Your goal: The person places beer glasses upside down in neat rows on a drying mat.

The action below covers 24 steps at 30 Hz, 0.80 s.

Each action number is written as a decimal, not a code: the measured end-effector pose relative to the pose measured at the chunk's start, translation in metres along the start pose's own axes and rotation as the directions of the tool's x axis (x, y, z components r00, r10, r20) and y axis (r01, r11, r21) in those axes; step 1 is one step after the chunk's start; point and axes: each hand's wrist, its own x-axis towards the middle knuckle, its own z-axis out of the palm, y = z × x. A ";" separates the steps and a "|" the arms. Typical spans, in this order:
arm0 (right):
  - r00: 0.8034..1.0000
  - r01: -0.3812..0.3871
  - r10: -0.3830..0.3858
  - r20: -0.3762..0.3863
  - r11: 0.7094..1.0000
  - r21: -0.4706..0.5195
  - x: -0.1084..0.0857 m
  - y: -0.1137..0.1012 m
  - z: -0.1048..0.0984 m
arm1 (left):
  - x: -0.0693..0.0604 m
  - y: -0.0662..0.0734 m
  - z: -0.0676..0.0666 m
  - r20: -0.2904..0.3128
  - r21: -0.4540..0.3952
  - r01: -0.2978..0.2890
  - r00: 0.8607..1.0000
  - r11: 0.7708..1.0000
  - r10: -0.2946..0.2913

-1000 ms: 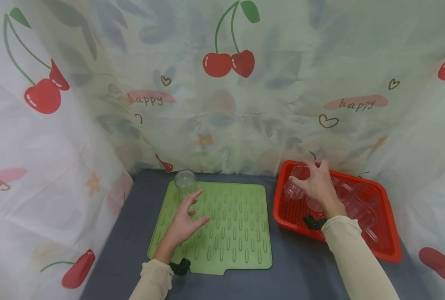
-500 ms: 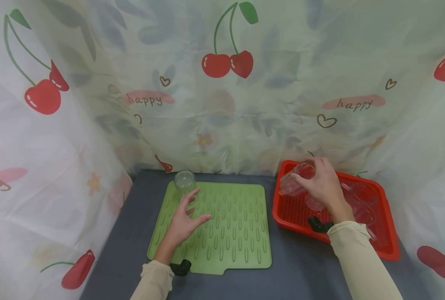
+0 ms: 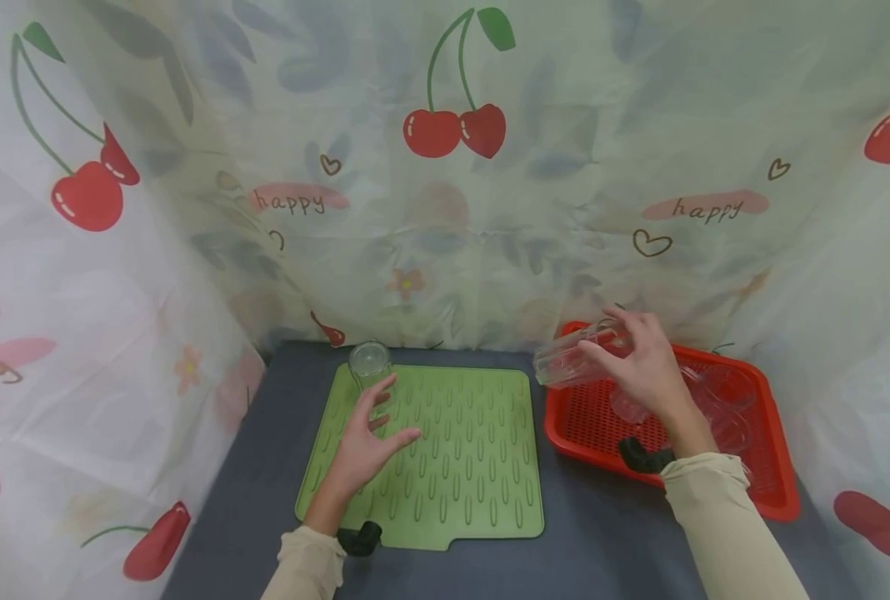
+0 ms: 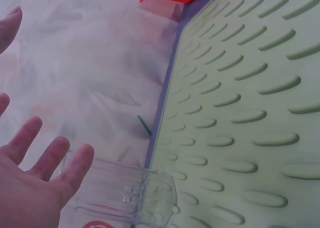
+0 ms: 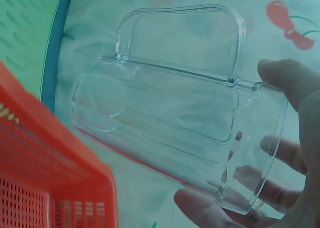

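In the head view, my right hand (image 3: 647, 367) grips a clear mug (image 3: 565, 360) by one end, thumb and fingers spread round it. The mug lies tilted in the air, its far end pointing left past the basket's rim. Its handle (image 5: 182, 10) shows plainly in the right wrist view. My left hand (image 3: 366, 446) hovers over the green mat (image 3: 460, 467), fingers apart and holding nothing. A clear drinking glass (image 3: 371, 362) stands at the mat's far left corner, just beyond the left fingertips; the hand partly hides it.
A red perforated basket (image 3: 587, 425) sits right of the mat, with several clear glass vessels (image 3: 722, 400) heaped in its right part. Dark grey cloth (image 3: 505, 571) covers the table. Cherry-printed curtains (image 3: 445, 233) close off the back and sides.
My right hand has lifted the mug from the basket's left part and tipped it, its far end swinging left over the rim. The left hand has stayed almost still.
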 end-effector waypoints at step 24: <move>0.997 -0.005 -0.028 0.074 0.914 0.407 -0.030 -0.012 0.043 | 0.004 0.011 0.010 0.004 -0.124 -0.073 0.997 0.990 0.074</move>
